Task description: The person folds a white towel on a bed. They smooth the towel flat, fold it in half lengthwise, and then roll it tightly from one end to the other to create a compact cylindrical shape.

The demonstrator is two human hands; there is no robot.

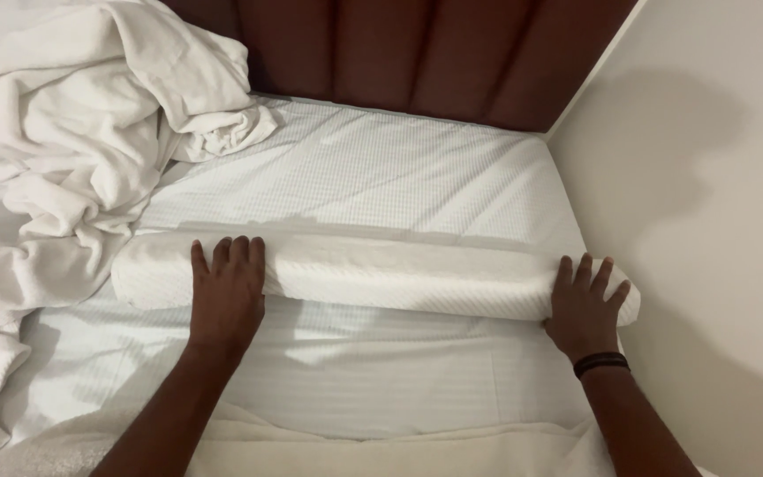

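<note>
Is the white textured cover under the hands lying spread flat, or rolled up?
Rolled up. The cover forms a long tube across the mattress, with the left hand and right hand pressed flat on it.

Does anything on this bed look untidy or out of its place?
Yes. A crumpled white duvet lies heaped at the bed's left side, not spread. The left hand and right hand rest on a rolled white pad lying across the mattress.
</note>
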